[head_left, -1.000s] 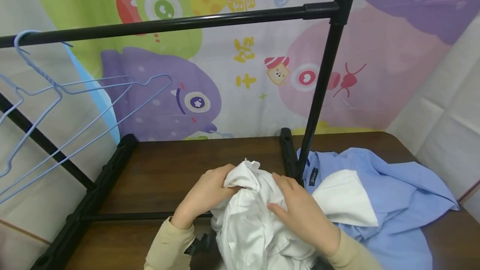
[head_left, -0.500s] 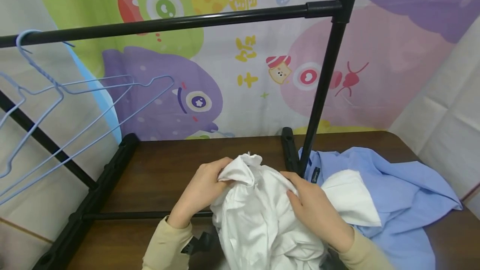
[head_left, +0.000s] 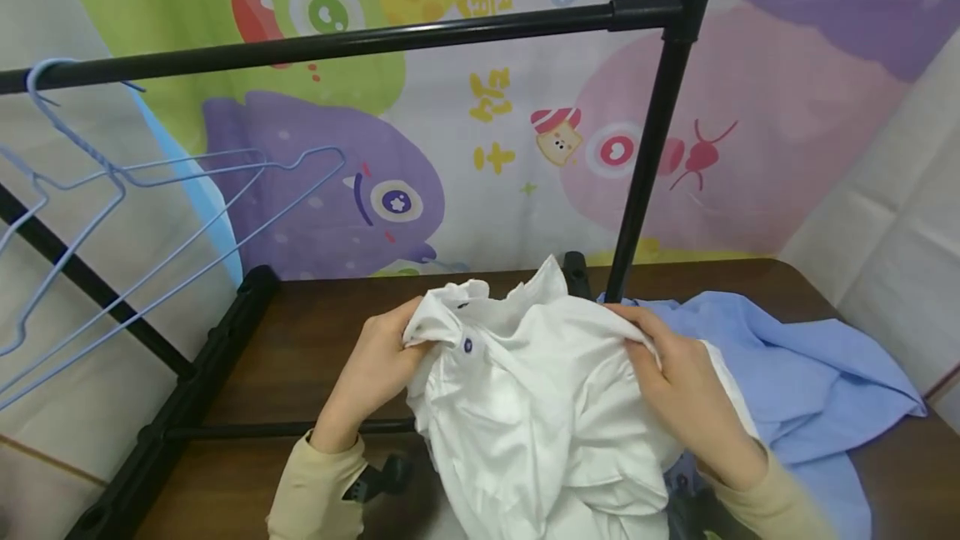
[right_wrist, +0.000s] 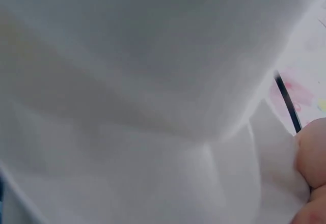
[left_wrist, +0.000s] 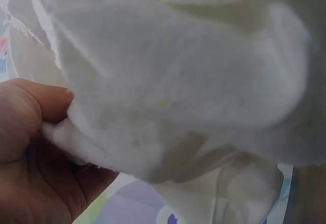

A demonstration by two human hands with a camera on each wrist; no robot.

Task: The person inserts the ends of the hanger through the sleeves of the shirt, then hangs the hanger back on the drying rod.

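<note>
A crumpled white garment (head_left: 532,415) with a dark button near its top edge is held up between both hands. My left hand (head_left: 378,369) pinches it at the upper left corner, beside the button. On the other side my right hand (head_left: 686,382) grips its upper right edge, thumb on the near face. In the left wrist view the white cloth (left_wrist: 168,76) fills most of the picture, with loose threads along one edge. The right wrist view is mostly blurred cloth (right_wrist: 153,163), the hand (right_wrist: 313,158) showing only at the right border.
A black clothes rack (head_left: 360,42) stands over the brown table (head_left: 337,315). Light blue wire hangers (head_left: 112,169) hang from its bar at left. A light blue shirt (head_left: 810,373) lies at right, partly behind the white garment. A cartoon-printed curtain (head_left: 510,215) hangs behind.
The hands have moved apart, the left one to the left and the right one to the right, spreading the white garment's top edge. Its dark button has come into view.
</note>
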